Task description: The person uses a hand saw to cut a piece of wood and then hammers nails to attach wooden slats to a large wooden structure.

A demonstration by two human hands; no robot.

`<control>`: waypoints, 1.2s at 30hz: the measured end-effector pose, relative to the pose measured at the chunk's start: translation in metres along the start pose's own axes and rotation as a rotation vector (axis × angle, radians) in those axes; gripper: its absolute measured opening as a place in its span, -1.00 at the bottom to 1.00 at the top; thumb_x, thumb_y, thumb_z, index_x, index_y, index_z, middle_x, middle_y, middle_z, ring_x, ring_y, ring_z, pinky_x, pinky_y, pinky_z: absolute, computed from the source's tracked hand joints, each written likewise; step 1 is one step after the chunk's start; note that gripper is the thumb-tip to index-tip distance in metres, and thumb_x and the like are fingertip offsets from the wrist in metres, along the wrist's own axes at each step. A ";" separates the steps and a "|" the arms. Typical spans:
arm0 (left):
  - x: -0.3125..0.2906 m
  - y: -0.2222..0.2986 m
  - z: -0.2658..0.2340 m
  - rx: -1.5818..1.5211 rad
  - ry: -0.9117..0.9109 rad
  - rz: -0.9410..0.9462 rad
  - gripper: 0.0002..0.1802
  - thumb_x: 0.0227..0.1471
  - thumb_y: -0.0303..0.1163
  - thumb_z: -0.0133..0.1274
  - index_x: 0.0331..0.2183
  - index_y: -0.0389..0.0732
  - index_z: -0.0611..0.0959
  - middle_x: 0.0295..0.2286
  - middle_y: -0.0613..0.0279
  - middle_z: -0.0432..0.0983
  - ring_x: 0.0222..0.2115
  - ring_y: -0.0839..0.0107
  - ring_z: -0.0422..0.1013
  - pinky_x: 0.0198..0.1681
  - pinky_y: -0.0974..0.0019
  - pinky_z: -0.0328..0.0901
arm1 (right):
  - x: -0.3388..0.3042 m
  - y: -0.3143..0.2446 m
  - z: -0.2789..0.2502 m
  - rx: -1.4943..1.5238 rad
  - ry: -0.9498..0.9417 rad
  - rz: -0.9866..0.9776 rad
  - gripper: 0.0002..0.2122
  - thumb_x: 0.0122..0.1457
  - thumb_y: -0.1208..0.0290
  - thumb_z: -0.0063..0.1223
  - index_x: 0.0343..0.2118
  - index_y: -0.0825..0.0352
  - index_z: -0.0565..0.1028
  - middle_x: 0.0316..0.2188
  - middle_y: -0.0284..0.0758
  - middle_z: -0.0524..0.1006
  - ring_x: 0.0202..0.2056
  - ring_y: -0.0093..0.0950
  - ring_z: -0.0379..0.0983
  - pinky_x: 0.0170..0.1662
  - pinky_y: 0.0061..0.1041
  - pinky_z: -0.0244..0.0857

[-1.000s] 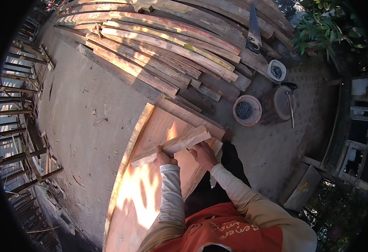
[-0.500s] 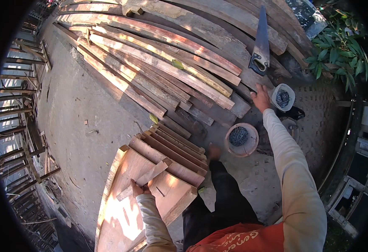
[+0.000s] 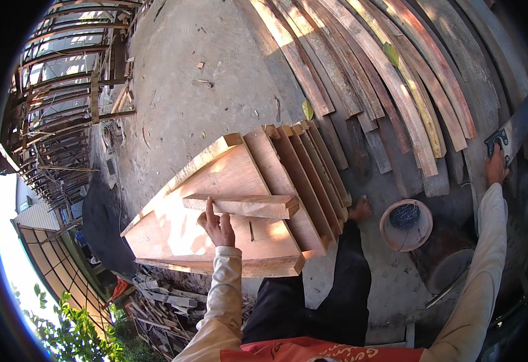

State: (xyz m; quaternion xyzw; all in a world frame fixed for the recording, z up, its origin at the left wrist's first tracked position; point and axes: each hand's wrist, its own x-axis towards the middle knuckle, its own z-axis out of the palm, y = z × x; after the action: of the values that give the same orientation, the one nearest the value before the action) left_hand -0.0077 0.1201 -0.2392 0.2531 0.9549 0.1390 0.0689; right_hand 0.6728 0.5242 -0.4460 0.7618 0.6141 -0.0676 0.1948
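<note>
My left hand (image 3: 219, 229) has its index finger stretched against a short wooden block (image 3: 243, 206). Its other fingers are loosely bent and apart, not wrapped round the wood. Beneath the block lies a plywood panel (image 3: 216, 175) edged with wooden strips, topmost on a stack of similar panels (image 3: 285, 175). A dark, thin, nail-like piece (image 3: 251, 231) rests beside the block. At the far right my right hand (image 3: 497, 168) is closed round the dark handle of a handsaw (image 3: 524, 123), whose blade points up and away over the boards.
Long boards (image 3: 391, 90) cover the ground at the upper right. A round tub of nails (image 3: 406, 225) stands near my bare foot (image 3: 361, 208). Scrap wood (image 3: 167, 304) is heaped at the lower left. Wooden framing (image 3: 71, 78) rises at the upper left.
My right hand has moved from beside the white nail container to the saw's handle and gripped it. My left fingers have loosened on the block. The whole view has swung to the left.
</note>
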 end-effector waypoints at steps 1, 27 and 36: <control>-0.003 0.002 -0.005 0.023 -0.033 0.109 -0.22 -0.22 -0.36 0.08 0.16 -0.13 0.53 -0.12 0.04 0.18 -0.11 0.14 0.18 0.02 0.16 0.23 | -0.006 -0.015 -0.011 -0.042 -0.063 0.042 -0.38 0.18 0.41 0.09 0.32 0.04 0.20 0.24 -0.28 0.32 0.28 -0.15 0.22 0.22 0.04 0.16; 0.107 -0.017 -0.103 0.178 -0.543 1.147 -0.03 -0.42 0.25 0.39 0.07 0.06 0.54 -0.08 0.21 0.52 0.08 0.19 0.37 0.29 -0.14 0.02 | -0.776 -0.247 -0.278 1.729 0.104 0.234 -0.80 0.15 0.41 0.05 -0.22 0.41 0.41 -0.53 -0.39 0.42 -0.48 -0.57 0.37 -0.32 -0.53 0.32; 0.068 -0.060 -0.114 0.246 -0.652 0.999 0.03 -0.46 0.19 0.44 0.12 0.09 0.49 0.02 0.27 0.50 0.20 0.24 0.27 0.35 -0.31 -0.14 | -0.883 -0.259 -0.285 1.637 0.034 0.193 -0.80 0.12 0.41 0.09 -0.27 0.39 0.40 -0.54 -0.38 0.43 -0.55 -0.59 0.41 -0.41 -0.55 0.35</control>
State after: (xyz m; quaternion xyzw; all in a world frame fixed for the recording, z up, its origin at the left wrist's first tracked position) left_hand -0.1174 0.0785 -0.1530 0.7062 0.6595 -0.0417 0.2543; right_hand 0.1759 -0.1260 0.0620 0.7130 0.3054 -0.4652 -0.4265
